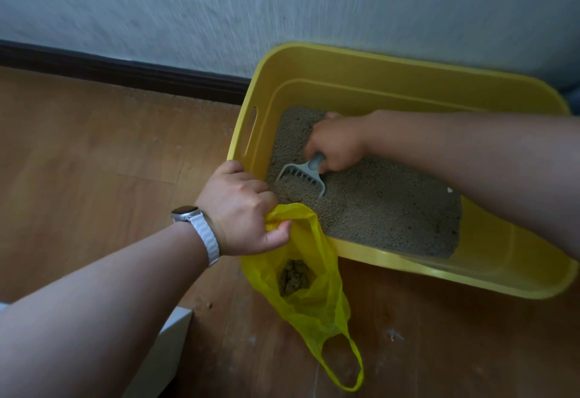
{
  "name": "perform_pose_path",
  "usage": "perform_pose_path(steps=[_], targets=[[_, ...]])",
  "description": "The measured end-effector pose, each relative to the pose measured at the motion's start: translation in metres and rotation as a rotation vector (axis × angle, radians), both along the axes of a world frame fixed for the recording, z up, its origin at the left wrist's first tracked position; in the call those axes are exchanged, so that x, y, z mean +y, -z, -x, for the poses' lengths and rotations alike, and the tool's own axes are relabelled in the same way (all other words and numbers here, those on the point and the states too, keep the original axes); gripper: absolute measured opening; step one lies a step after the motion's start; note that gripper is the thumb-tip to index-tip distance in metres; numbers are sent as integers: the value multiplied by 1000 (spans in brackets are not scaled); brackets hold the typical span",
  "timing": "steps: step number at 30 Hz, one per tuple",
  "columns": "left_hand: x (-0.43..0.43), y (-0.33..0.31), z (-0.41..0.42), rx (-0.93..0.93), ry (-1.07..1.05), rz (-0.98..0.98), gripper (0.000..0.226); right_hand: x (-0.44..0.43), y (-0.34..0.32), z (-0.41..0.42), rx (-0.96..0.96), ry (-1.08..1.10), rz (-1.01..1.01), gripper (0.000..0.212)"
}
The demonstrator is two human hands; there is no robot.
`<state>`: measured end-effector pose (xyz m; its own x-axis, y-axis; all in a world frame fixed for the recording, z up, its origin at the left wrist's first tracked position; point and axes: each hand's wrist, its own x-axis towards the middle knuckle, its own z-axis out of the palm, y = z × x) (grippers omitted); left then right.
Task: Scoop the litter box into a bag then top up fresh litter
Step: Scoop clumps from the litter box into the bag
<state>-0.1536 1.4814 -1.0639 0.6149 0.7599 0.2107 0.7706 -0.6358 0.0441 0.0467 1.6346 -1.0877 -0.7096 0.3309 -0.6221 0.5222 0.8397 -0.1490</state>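
Both hands work: the right hand [337, 143] grips the grey slotted plastic scoop [303, 176] in the yellow plastic litter box [345, 64] at right; the left hand [241, 209] pinches the yellow plastic bag [314, 303] open beside it, probably for short transfers.

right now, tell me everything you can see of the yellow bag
The yellow bag is thin, translucent, crumpled plastic. The left hand pinches its top edge, holding the mouth open beside the near left corner of the litter box. The bag hangs down to the wooden floor, where one loop handle trails free. A dark clump of scooped litter sits inside.
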Motion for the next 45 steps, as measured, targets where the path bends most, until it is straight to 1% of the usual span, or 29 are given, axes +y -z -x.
perform_pose_path(steps=[6, 13, 18, 21, 26, 30, 33, 38, 41, 45], targets=[[0, 0, 0, 1, -16, -5, 48, -1, 5, -13, 59, 129, 73, 25], [0, 1, -1, -7, -18, -7, 47, -8, 5, -27, 113, 304, 173, 31], [0, 0, -1, -7, -17, -4, 47, -19, 3, -37, 181, 468, 298, 28], [0, 0, -1, 7, -13, -2, 47, -26, 3, -44, 195, 525, 309, 30], [0, -2, 0, 48, -24, 14, 48, -42, 1, -58, 284, 641, 330, 28], [1, -4, -2, 63, -19, 33, 51, -62, -8, -79, 386, 810, 316, 27], [0, -4, -3, 74, -26, 36, 51, -78, -18, -97, 444, 904, 297, 20], [1, -7, -2, 120, -32, 51, 53, -102, -37, -126, 513, 993, 148, 17], [1, -7, -4, 151, -33, 42, 54, -114, -47, -145, 565, 1083, 53, 13], [1, -6, -3, 178, -36, 40, 56, -136, -56, -156, 555, 1079, 17, 20]])
